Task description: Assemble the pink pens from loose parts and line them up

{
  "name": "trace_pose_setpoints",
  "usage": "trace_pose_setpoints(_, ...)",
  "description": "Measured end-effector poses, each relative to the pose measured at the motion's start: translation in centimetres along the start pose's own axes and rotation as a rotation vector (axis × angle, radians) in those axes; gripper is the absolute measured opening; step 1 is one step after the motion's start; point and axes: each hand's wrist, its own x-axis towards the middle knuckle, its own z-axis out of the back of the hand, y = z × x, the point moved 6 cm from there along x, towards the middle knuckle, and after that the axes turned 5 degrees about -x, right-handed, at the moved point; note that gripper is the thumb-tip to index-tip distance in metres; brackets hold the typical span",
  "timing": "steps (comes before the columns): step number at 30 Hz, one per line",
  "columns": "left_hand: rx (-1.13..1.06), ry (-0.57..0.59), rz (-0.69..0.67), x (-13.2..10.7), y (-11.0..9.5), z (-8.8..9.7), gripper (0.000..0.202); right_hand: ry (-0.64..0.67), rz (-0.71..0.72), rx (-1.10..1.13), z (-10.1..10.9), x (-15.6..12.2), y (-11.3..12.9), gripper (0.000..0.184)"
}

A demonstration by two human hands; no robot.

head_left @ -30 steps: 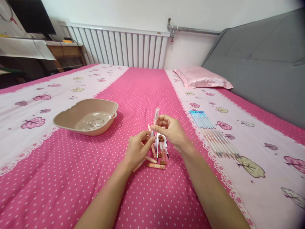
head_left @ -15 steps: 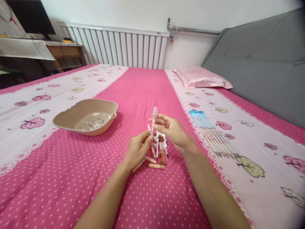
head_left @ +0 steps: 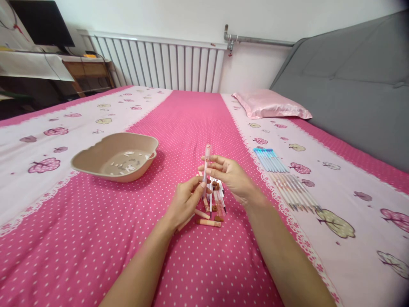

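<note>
A slim pen with a clear, pinkish top stands nearly upright between my hands. My left hand pinches its lower end between thumb and fingers. Higher up, my right hand has its thumb and fingers closed around the shaft, just under the clear top. Below and behind the hands lies a loose pile of pen parts, some white with dark tips, others clear, tan or brown. At the pile's near edge is a tan and brown tube. My left hand hides part of the pile.
On the left sits a beige basin holding small white bits. To the right lie a row of blue-capped pens and a row of pale pens. A pink pillow rests farther back on the polka-dot bedspread.
The pen's clear top has dropped very slightly and tilted a little. Both hands keep nearly the same place and grip; the pile, basin and pen rows have not moved.
</note>
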Motion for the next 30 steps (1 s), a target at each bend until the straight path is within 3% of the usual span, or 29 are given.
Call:
trace_pose_setpoints(18, 0.066, -0.043, -0.027, 0.08, -0.38, 0.16, 0.028, -0.099, 0.020, -0.088, 0.65, 0.28, -0.51, 0.046)
trace_pose_setpoints(30, -0.011, -0.067, -0.010, 0.17, -0.50, 0.23, 0.026, -0.035, -0.007, -0.054, 0.24, 0.11, -0.62, 0.047)
